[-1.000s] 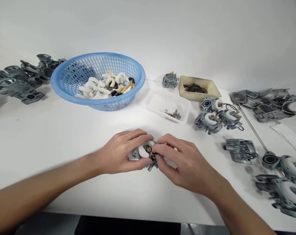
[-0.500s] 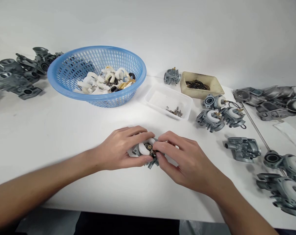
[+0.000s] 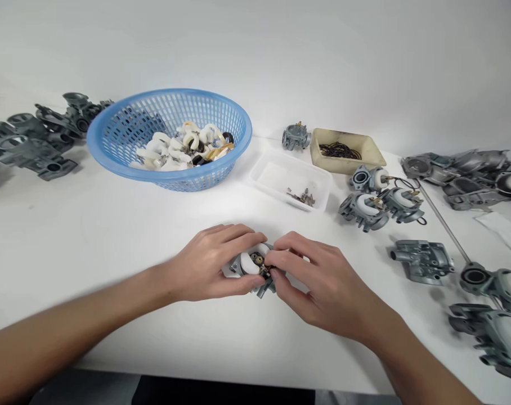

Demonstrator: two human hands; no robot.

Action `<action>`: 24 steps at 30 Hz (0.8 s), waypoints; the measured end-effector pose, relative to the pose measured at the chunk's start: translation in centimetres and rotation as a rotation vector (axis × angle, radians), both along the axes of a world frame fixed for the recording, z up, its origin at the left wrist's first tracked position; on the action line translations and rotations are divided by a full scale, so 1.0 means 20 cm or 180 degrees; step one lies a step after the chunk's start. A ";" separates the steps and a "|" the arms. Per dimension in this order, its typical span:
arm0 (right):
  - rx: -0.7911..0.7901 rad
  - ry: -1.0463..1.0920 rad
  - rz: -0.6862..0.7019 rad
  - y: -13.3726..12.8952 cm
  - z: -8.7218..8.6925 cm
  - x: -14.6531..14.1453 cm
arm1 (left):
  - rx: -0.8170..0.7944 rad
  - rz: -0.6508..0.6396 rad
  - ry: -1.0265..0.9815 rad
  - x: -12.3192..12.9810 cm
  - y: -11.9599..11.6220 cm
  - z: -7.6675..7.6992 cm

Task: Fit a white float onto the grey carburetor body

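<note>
A grey metal carburetor sits at the front middle of the table, its open bowl side facing up. Inside it shows a white curved float with brass jets beside it. My left hand grips the carburetor from the left, thumb at the near side and fingers over the far side. At the right side of the float, the fingertips of my right hand are pinched together against the carburetor. Whatever small part they hold is hidden behind the fingers.
A blue basket of floats stands back left, near several carburetor bodies. A clear tray with small metal parts and a cream box of black rubber rings lie behind my hands. More carburetors and a thin rod are at right.
The whole view has shifted slightly, so the table's things appear a little lower. Both hands stay on the carburetor in nearly the same pose.
</note>
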State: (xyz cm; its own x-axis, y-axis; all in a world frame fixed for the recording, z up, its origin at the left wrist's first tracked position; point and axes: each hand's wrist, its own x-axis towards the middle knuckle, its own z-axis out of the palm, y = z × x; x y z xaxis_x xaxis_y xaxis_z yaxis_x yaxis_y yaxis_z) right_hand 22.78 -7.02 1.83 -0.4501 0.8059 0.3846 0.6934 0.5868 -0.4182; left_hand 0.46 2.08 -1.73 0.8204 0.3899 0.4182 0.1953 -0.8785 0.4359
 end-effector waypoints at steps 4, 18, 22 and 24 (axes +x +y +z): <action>0.0073 0.0046 0.0044 0.00 -0.01 0.00 | -0.0031 0.0014 0.0000 0.00 0.00 0.01; 0.0229 0.0141 0.0062 0.01 -0.04 0.00 | 0.0003 0.0014 -0.0032 0.00 0.00 0.00; 0.0268 0.0229 0.0110 0.01 -0.04 0.00 | 0.0019 0.0035 -0.0046 0.00 0.00 0.01; 0.0251 0.0282 0.0125 0.01 -0.04 0.00 | 0.0032 0.0047 -0.0053 0.00 0.00 0.01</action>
State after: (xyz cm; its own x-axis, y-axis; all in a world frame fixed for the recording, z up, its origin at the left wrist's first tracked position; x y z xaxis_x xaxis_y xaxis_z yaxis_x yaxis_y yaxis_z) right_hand 22.73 -6.75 1.06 -0.4421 0.7541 0.4858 0.6316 0.6462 -0.4284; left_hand 0.55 2.00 -1.52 0.8075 0.3977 0.4357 0.2012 -0.8800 0.4303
